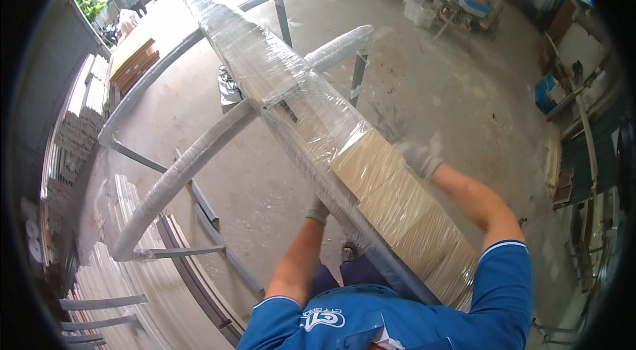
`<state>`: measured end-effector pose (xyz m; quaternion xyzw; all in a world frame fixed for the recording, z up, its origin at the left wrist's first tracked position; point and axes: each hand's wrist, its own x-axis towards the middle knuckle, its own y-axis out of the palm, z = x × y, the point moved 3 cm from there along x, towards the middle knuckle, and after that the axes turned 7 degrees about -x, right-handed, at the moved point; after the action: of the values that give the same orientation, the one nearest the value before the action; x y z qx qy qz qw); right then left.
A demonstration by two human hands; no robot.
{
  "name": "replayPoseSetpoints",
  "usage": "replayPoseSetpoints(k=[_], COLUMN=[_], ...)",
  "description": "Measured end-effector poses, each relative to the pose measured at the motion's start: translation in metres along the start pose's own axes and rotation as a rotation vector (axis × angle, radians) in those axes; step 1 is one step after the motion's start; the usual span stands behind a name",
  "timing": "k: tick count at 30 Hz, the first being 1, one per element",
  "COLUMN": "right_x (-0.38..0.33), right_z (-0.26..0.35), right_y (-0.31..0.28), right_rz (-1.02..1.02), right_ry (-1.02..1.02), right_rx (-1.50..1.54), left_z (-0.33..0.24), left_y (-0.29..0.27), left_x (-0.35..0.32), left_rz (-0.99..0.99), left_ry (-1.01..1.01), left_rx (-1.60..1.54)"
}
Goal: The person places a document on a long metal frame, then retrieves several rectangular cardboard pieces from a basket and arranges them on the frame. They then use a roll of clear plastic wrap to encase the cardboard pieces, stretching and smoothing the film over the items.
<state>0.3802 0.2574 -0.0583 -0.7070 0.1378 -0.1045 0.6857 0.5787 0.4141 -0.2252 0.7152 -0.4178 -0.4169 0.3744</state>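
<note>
Film-wrapped bundle of long boards [318, 125] — I judge it heavy, stiff, slippery; left hand [317, 211] cups its underside, right hand [419, 156] clamps its top edge.

Grey metal trestle rack [139, 88] with 2 padded, wrap-covered crossbars [189, 164] stands on dusty concrete floor [424, 85]. Long bundle of pale wooden boards in clear plastic film [291, 95] lies across both crossbars, near end overhanging past the rack's near edge. Stacked white mouldings [139, 290] lie on floor by rack's left side.
</note>
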Motion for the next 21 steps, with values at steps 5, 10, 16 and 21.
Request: replayPoseSetpoints(k=[5, 10, 16, 21], right_x=[-0.013, -0.012, -0.019, 0.002], right_z=[0.033, 0.032, 0.106, 0.077], right_y=[0.005, -0.138, -0.257, -0.267], right_rz=[0.221, -0.058, -0.403, -0.813], right_ry=[0.091, 0.029, -0.267, -0.109], right_rx=[0.125, 0.114, 0.508, 0.171], left_z=[0.017, -0.152, -0.232, -0.189], left_y=[-0.022, -0.007, 0.173, 0.264], left_x=[-0.006, -0.138, -0.210, -0.137], left_rz=[-0.012, -0.106, 0.163, 0.583], left_ry=[-0.083, 0.281, 0.583, 0.705], left_rx=[0.191, 0.913, 0.284, 0.672])
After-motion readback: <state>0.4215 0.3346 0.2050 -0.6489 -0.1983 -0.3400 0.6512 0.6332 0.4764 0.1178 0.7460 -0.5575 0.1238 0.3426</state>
